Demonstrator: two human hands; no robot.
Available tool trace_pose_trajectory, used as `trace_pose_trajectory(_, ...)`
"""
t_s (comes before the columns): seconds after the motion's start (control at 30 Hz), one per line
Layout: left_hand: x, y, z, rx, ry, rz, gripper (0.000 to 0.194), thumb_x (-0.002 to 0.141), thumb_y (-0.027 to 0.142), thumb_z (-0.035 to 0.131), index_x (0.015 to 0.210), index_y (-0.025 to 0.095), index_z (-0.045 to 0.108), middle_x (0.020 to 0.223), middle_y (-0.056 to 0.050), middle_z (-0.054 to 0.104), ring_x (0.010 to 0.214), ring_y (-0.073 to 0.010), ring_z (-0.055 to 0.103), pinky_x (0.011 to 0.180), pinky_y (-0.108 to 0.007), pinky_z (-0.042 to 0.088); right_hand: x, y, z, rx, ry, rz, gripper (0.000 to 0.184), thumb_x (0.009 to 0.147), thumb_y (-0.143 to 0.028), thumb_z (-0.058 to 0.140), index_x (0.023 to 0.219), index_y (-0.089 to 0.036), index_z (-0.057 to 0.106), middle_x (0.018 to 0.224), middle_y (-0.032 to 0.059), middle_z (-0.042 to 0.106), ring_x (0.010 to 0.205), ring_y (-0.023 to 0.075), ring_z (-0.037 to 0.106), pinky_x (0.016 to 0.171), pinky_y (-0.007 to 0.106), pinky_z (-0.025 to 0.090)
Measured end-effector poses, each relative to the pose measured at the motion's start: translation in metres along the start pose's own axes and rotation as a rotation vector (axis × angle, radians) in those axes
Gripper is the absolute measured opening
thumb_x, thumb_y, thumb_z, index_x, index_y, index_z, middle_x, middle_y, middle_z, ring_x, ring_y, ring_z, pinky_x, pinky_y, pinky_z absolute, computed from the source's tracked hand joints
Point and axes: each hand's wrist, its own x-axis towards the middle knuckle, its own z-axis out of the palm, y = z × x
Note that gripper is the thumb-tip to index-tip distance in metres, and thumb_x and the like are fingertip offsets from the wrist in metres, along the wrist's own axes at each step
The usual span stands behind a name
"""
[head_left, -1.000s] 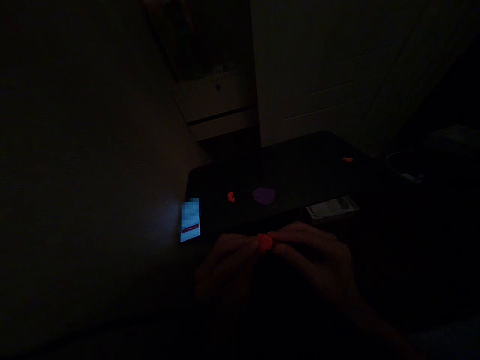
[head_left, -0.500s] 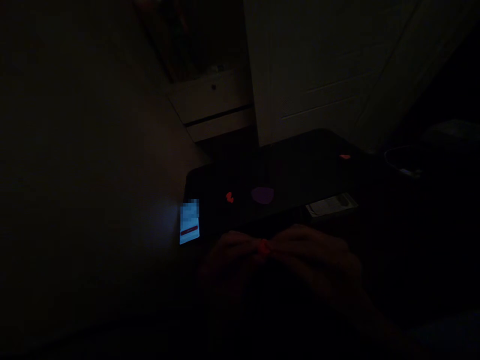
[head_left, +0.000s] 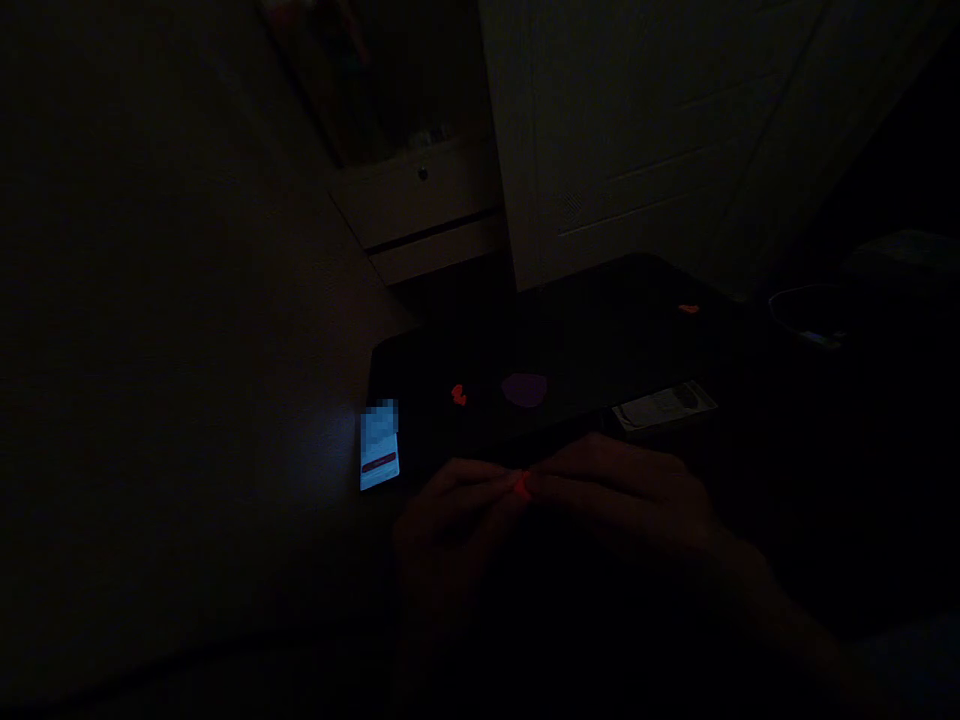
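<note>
Between the fingertips of both hands is a small, bright orange-red lump (head_left: 523, 486), soft-looking like modelling clay, though the dark hides its exact kind. My left hand (head_left: 457, 510) pinches it from the left, fingers closed. From the other side my right hand (head_left: 630, 490) pinches it too, its fingers pressed together. Beyond the hands, on a dark table (head_left: 585, 320), lie a small orange piece (head_left: 459, 395) and a flat purple piece (head_left: 525, 390). Another orange piece (head_left: 688, 309) rests near the table's far right.
A lit phone (head_left: 379, 455) stands at the table's left end, by the wall (head_left: 225, 350). A printed box or booklet (head_left: 665, 407) lies at the near edge. Behind are a pale door (head_left: 622, 130) and drawers (head_left: 420, 210). A round-rimmed container (head_left: 806, 315) shows dimly at right.
Both hands have risen slightly, still pinching the orange-red lump, and less of the lump shows between the fingertips. The pieces on the table have stayed put.
</note>
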Motion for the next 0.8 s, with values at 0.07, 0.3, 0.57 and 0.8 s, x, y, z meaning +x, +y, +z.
trace_pose_trajectory(0.07,0.000,-0.001,0.000,-0.001,0.004,-0.005,0.011,0.084,0.021,0.076,0.092,0.027,0.081,0.088,-0.002,0.075,0.079,-0.0154,0.072,0.070,-0.026,0.060,0.001,0.000,-0.001,-0.003,-0.012,-0.012,0.034,0.099,-0.016,0.056,0.127,-0.029,0.067,0.113,0.0049,0.075,0.100,0.0198,0.071,0.084,0.033,0.063)
trace_pose_trajectory(0.3,-0.001,0.001,0.000,-0.116,0.054,0.022,0.011,0.081,0.021,0.079,0.089,0.029,0.082,0.078,-0.001,0.072,0.074,-0.0145,0.069,0.064,-0.025,0.058,0.001,-0.002,-0.001,0.016,-0.003,-0.121,0.044,0.097,-0.011,0.056,0.138,-0.028,0.060,0.116,0.0050,0.074,0.100,0.0202,0.071,0.086,0.033,0.061)
trace_pose_trajectory(0.57,-0.007,-0.007,0.007,-0.185,0.151,0.043,0.008,0.084,0.022,0.076,0.090,0.026,0.081,0.082,-0.002,0.073,0.076,-0.0156,0.070,0.066,-0.027,0.059,0.005,-0.005,0.015,0.173,0.246,0.057,0.029,0.093,-0.018,0.067,0.119,-0.029,0.074,0.101,0.0032,0.077,0.086,0.0189,0.073,0.074,0.031,0.063)
trace_pose_trajectory(0.8,-0.010,-0.011,0.011,-0.108,0.181,0.014,0.005,0.085,0.024,0.076,0.089,0.024,0.079,0.088,-0.002,0.076,0.081,-0.0164,0.072,0.070,-0.028,0.061,-0.001,-0.004,0.025,0.123,0.256,0.107,0.030,0.092,-0.017,0.069,0.118,-0.029,0.075,0.094,0.0036,0.075,0.080,0.0169,0.071,0.068,0.028,0.062)
